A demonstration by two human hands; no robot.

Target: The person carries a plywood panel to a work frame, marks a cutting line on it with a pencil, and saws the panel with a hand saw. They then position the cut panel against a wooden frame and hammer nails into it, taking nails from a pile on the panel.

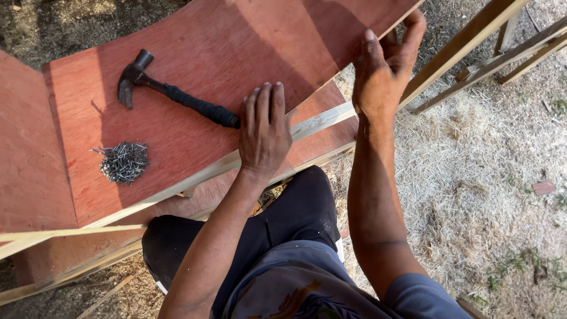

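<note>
My left hand (264, 131) lies flat, fingers together, on a red plywood board (195, 65), over the pale wooden batten (322, 121) that runs along the board's near edge. Its fingertips almost touch the handle end of a black claw hammer (171, 91) lying on the board. My right hand (385, 65) is raised at the board's right edge, fingers apart, touching the edge and holding nothing. A heap of several grey nails (123, 161) sits on the board to the left.
Another red board (26, 153) lies at the left, one more (313, 145) below the batten. Pale wooden slats (496, 56) cross the upper right. Dry straw and dirt (472, 171) cover the ground. My knees in dark trousers (277, 224) are below.
</note>
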